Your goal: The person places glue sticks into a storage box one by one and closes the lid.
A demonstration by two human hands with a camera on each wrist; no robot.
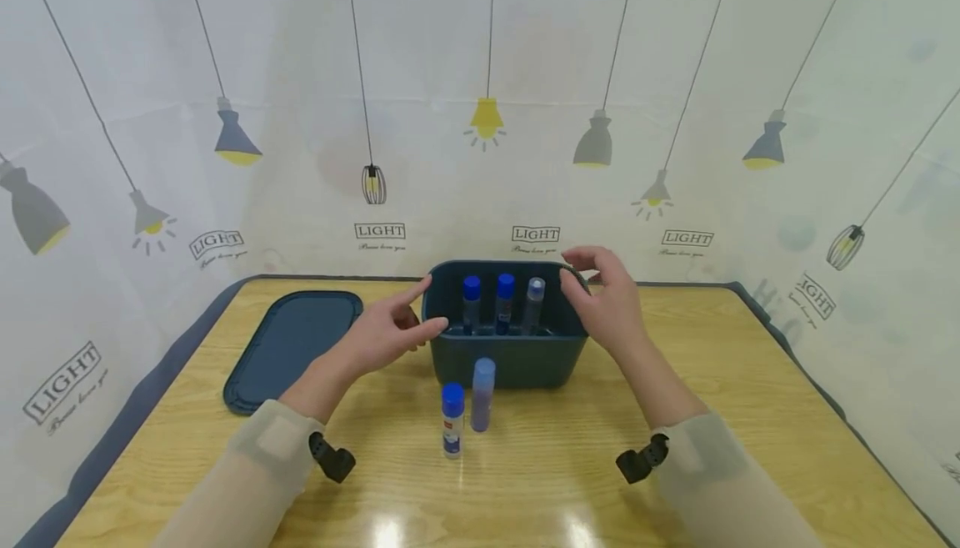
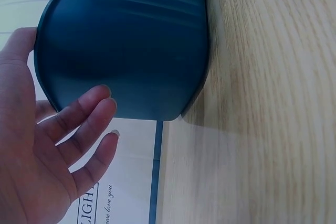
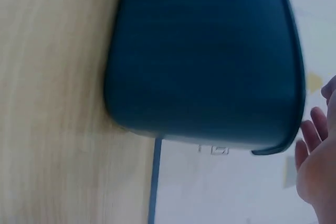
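A dark blue plastic bin (image 1: 510, 362) stands on the table with its mouth up. Inside it are three upright glue sticks: two with blue caps (image 1: 471, 289) and one with a clear cap (image 1: 534, 291). In front of the bin stand a blue-capped glue stick (image 1: 452, 421) with a white label and a pale blue, translucent glue stick (image 1: 483, 395). My left hand (image 1: 381, 331) is at the bin's left end, thumb at the rim and fingers spread along the outer wall. At the right rim hovers my right hand (image 1: 611, 302), its fingers loosely bent and holding nothing.
A dark blue lid (image 1: 296, 348) lies flat on the wooden table (image 1: 720, 398), left of the bin. A white cloth (image 1: 435, 47) printed with hanging lamps surrounds the table's back and sides. Each wrist wears a black camera strap (image 1: 332, 458).
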